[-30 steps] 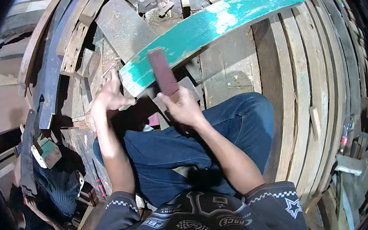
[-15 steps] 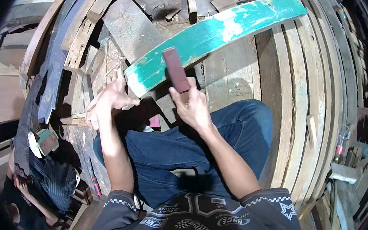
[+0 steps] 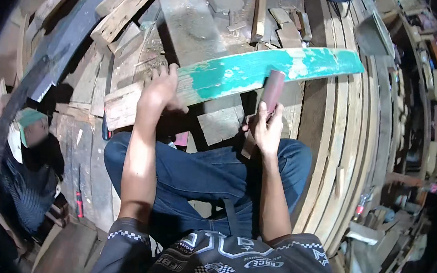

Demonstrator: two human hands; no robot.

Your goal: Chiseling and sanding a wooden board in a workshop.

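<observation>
A long curved wooden plank (image 3: 245,75) slants across in front of me, with worn turquoise paint over most of it and bare pale wood at its left end. My left hand (image 3: 160,91) grips that left part, fingers over the far edge and thumb toward the near edge. In my right hand (image 3: 266,128) is a reddish-brown sanding block (image 3: 272,90), held upright by its lower end. Its top overlaps the plank's near edge in view; whether it touches the paint I cannot tell. A brownish strip (image 3: 248,146) shows just below the right hand.
Long boards (image 3: 333,147) run along my right side. Wood offcuts (image 3: 286,30) lie beyond the plank. A red-handled screwdriver (image 3: 79,204) rests on boards at my left. Another person (image 3: 26,191) sits at the far left. A clear bottle (image 3: 363,203) stands right of the boards.
The view has turned, and the plank now lies flatter across it. The sanding block has moved from over the painted face to the near edge. My left hand is now across the bare part.
</observation>
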